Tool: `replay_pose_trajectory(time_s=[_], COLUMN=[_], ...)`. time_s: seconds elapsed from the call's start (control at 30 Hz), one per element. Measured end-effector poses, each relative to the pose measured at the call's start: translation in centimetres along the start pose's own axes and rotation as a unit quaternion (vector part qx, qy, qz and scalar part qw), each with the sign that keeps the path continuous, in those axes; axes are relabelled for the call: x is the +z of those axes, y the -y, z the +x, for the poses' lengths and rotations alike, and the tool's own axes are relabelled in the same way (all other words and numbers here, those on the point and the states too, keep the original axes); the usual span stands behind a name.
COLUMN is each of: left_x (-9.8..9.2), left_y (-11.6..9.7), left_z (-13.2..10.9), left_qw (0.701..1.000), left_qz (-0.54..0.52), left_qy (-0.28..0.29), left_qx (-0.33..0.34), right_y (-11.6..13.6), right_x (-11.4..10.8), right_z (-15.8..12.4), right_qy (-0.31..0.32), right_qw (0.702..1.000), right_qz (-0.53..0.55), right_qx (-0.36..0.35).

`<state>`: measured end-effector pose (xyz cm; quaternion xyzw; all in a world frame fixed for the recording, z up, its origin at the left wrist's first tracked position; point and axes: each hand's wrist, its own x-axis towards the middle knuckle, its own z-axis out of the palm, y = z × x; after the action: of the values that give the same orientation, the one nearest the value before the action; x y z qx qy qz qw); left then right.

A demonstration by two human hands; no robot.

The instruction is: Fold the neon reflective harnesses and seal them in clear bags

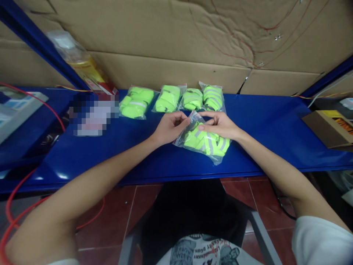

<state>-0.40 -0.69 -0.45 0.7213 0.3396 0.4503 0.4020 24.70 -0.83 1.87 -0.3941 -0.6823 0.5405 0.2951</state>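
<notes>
A clear plastic bag (206,142) with folded neon-yellow reflective bands inside lies on the blue shelf (270,129) in front of me. My left hand (168,127) pinches the bag's upper edge from the left, fingers closed on it. My right hand (219,124) pinches the same edge from the right, so both sets of fingertips meet at the bag's mouth. Behind my hands, several more sealed bags of the same neon bands (168,98) stand in a row along the back of the shelf.
Cardboard sheets (176,40) wall off the back. An open cardboard box (329,129) sits at the right end. A plastic-wrapped packet (79,60) leans at the back left, above a blurred patch. A red cable (16,206) loops down at the left. Tiled floor lies below.
</notes>
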Motion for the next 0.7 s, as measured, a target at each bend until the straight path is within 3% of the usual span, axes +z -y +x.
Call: replay_pose_trajectory(time_s=[0.07, 0.2, 0.33, 0.53, 0.7], left_x=[0.1, 0.4, 0.6, 0.1, -0.3], left_y=[0.0, 0.0, -0.4, -0.9, -0.3], left_z=[0.0, -0.2, -0.4, -0.2, -0.1], left_qw=[1.0, 0.994, 0.995, 0.998, 0.998], left_qz=[-0.012, -0.062, -0.061, -0.054, -0.056], left_qy=[-0.007, 0.039, 0.055, -0.003, -0.037], left_qx=[-0.011, -0.078, -0.063, -0.019, -0.018], right_y=[0.3, 0.9, 1.1, 1.2, 0.8], right_x=[-0.2, -0.5, -0.4, -1.2, -2.8], right_z=[-0.2, -0.7, -0.9, -0.9, -0.8], right_qy=[-0.002, 0.022, 0.05, 0.047, 0.07], right_qw=[1.0, 0.999, 0.997, 0.996, 0.992], right_qz=[-0.018, -0.047, -0.052, -0.061, -0.107], right_qx=[-0.001, -0.011, -0.008, -0.038, 0.0])
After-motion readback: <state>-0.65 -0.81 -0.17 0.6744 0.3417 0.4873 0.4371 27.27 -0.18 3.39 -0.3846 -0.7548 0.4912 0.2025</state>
